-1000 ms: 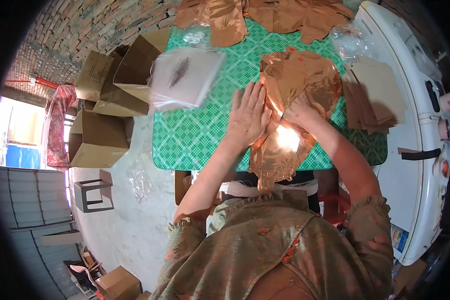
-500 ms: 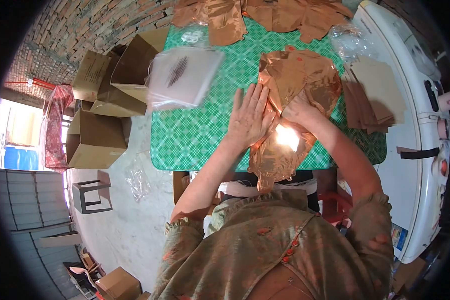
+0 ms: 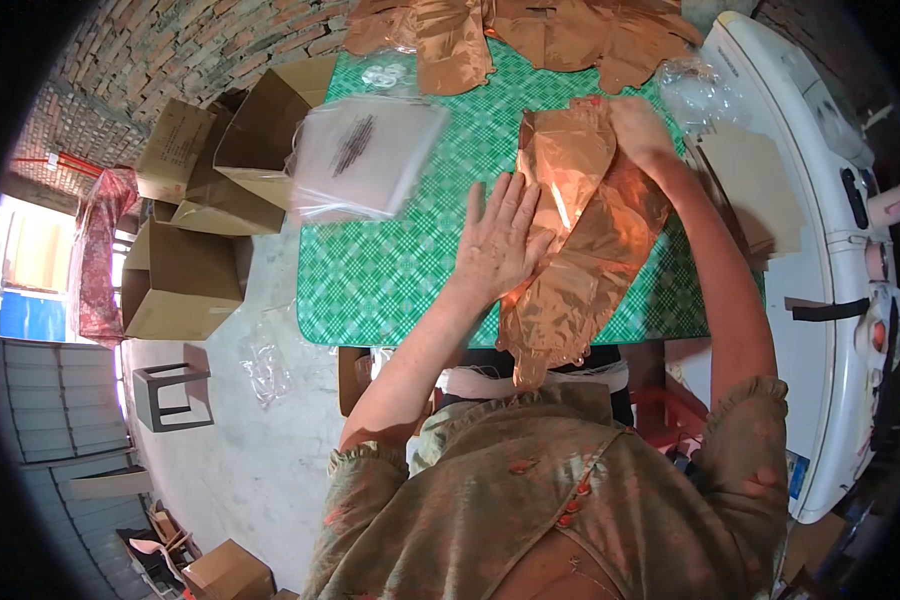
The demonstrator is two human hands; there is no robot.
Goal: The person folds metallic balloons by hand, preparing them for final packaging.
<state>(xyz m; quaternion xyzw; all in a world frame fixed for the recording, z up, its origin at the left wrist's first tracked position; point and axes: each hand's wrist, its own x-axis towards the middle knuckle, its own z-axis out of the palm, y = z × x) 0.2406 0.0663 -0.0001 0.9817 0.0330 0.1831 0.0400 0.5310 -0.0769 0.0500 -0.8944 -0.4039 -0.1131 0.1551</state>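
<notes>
A copper-coloured foil balloon [image 3: 580, 275], flat and partly folded, lies over the near part of the green checked table [image 3: 380, 280], its narrow lower end hanging past the front edge. My left hand [image 3: 500, 235] rests flat on the balloon's left edge, fingers stretched out. At the balloon's upper right edge, my right hand [image 3: 638, 130] has its fingers curled on the foil; the fingertips are partly hidden. More copper foil balloons [image 3: 550, 40] are spread along the far edge of the table.
A stack of clear plastic bags [image 3: 370, 155] lies at the table's left. On the right are brown card sheets [image 3: 755, 190], crumpled clear plastic [image 3: 705, 90] and a white refrigerator [image 3: 820, 270]. Open cardboard boxes [image 3: 185, 280] and a small grey stool frame [image 3: 173, 385] stand to the left.
My right hand has moved up and away from the balloon's middle to its upper edge, and the foil's right side is now folded over. My left hand has stayed nearly in place.
</notes>
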